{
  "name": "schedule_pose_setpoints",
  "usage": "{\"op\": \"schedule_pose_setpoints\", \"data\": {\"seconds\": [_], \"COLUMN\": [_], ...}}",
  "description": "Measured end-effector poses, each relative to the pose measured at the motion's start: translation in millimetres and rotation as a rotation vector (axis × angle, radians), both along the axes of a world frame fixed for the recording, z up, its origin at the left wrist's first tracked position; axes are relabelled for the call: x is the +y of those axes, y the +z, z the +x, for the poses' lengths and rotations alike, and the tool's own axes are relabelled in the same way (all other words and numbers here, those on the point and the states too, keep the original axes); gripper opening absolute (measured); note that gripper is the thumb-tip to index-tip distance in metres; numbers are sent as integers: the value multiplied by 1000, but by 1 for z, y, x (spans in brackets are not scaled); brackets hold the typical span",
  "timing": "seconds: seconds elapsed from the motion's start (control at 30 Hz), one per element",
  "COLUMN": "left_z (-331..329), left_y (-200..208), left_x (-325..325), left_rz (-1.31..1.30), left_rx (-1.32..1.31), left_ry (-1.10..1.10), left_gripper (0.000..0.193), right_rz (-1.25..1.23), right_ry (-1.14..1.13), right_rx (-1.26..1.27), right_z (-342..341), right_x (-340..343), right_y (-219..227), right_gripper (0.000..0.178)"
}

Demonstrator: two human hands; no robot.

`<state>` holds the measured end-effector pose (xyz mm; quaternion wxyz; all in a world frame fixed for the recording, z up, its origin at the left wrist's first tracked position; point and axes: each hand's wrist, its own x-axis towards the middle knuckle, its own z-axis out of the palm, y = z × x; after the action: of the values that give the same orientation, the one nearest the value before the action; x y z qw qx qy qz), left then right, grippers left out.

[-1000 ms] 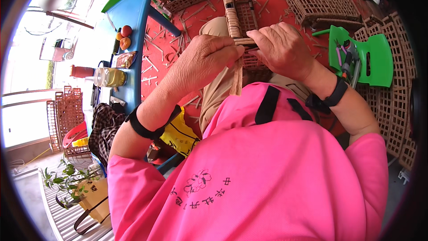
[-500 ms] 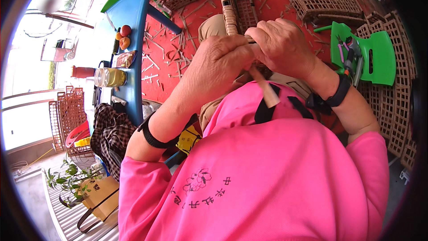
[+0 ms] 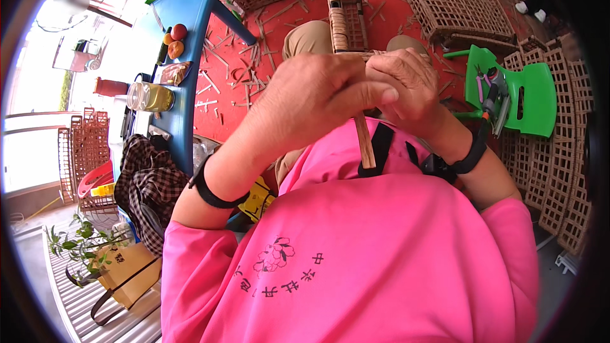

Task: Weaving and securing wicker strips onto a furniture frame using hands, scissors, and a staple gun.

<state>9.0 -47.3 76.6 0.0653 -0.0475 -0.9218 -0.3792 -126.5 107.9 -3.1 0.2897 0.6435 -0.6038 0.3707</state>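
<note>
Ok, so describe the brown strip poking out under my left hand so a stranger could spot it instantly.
Find the big pink shirt and follow it upward to the left hand. Beneath that hand, a flat, narrow brown strip points down the picture beside a black strap. Unlike the similar strips scattered on the red floor, this one shows against the shirt.

- Left hand (image 3: 318, 92) overlaps right hand (image 3: 406, 86) in view; fingers partly hidden, grips unclear.
- Strip (image 3: 365, 143) hangs below hands, lower end against pink shirt (image 3: 381, 248).
- Wrapped bar (image 3: 337, 19) stands just beyond hands.
- Blue table (image 3: 198, 25), left, bears jar (image 3: 152, 97) and fruit (image 3: 176, 49).
- Green chair (image 3: 539, 79), right, bears tools (image 3: 492, 92).
- Scraps (image 3: 248, 94) litter red floor (image 3: 219, 124).
</note>
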Motion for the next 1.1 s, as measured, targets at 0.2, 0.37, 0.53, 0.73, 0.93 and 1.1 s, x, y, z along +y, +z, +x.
{"op": "schedule_pose_setpoints", "data": {"seconds": [0.2, 0.37, 0.53, 0.73, 0.93, 1.1], "left_z": [-29, -36, -47, -52, -57, -63], "left_y": [-29, -52, -60, -75, -83, -89], "left_x": [-26, -29, -34, -34, -37, -37], "left_rz": [-217, -322, -415, -331, -335, -309], "left_rx": [180, 180, 243, 339, 389, 476], "left_ry": [-55, -137, -216, -196, -195, -195], "left_gripper": [36, 53, 59, 56, 49, 41], "right_rz": [107, 182, 236, 260, 383, 441], "right_ry": [85, 131, 259, 341, 415, 376], "right_rx": [59, 50, -100, -326, -443, -371], "right_z": [9, 17, 20, 18, 16, 20], "right_x": [13, 18, 12, 6, 9, -2], "right_y": [-9, -6, 3, 14, 9, 28], "right_gripper": [29, 30, 22, 12, 14, 17]}}
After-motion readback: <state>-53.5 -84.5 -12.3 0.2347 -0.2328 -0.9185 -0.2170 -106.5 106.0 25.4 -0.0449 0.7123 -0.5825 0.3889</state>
